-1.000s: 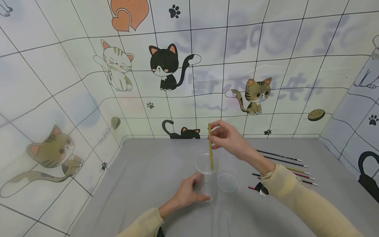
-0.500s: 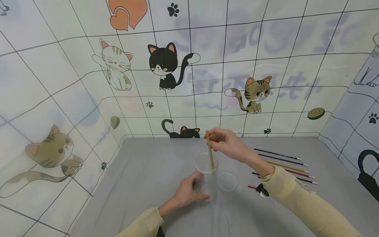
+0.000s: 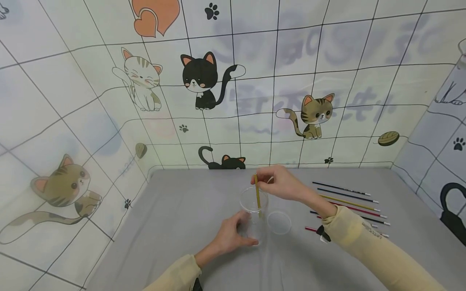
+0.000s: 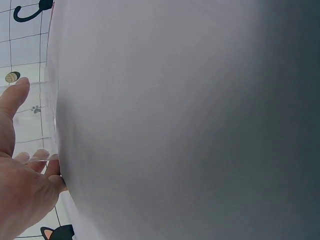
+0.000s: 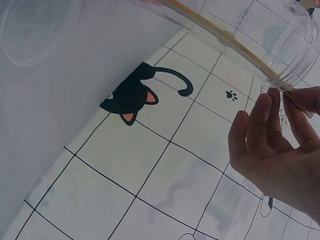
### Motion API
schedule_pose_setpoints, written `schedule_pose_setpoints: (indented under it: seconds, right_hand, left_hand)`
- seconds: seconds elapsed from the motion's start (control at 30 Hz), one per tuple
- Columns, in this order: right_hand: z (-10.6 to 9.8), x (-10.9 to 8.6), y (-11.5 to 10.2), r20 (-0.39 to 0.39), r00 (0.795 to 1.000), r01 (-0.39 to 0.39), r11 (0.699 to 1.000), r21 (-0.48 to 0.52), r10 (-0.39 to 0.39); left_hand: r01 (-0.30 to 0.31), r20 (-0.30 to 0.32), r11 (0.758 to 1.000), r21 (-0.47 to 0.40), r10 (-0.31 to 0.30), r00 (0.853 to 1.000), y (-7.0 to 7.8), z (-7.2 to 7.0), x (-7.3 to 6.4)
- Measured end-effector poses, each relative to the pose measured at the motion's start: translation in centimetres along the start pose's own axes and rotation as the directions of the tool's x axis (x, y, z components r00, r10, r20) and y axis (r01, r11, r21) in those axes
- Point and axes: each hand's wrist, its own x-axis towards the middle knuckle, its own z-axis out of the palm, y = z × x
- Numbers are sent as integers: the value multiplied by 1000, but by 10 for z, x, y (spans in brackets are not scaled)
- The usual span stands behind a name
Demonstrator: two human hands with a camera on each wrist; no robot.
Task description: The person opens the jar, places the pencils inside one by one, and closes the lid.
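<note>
A clear plastic jar [image 3: 256, 226] stands upright on the grey cloth, its round mouth uncovered. My left hand [image 3: 230, 234] grips its side low down, thumb at the front. In the left wrist view, that hand [image 4: 25, 190] curves around the see-through wall. Above the mouth, my right hand [image 3: 282, 184] pinches a yellow pencil [image 3: 257, 193] near its upper end. The pencil's lower part is inside the jar, slightly tilted. The right wrist view has the pencil [image 5: 225, 37] running through the jar, with fingertips of the right hand [image 5: 277, 140] at the rim.
A round clear lid [image 3: 279, 223] lies just right of the jar. Several pencils, including a yellow pencil [image 3: 349, 203] and a red pencil [image 3: 364, 211], lie side by side farther right, partly under the right forearm. A cat-print curtain [image 3: 255, 89] rises behind the table.
My right hand has come down toward the jar, lowering the yellow pencil deeper inside. More of the pencils on the right are now visible. The left hand and jar have stayed put.
</note>
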Motion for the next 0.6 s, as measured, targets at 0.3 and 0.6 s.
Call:
schedule_pose_setpoints:
  seconds: [0.3,0.6]
  right_hand:
    - [2,-3,2,73,993,103,981,-162,-92]
    - [-3,-9,-4,128,989,89,986,-144,-71]
  left_hand:
    - [10,13,1000,-16,-10,1000,3,-1,0]
    - [16,32,999,-30,-15,999,4,-4,0]
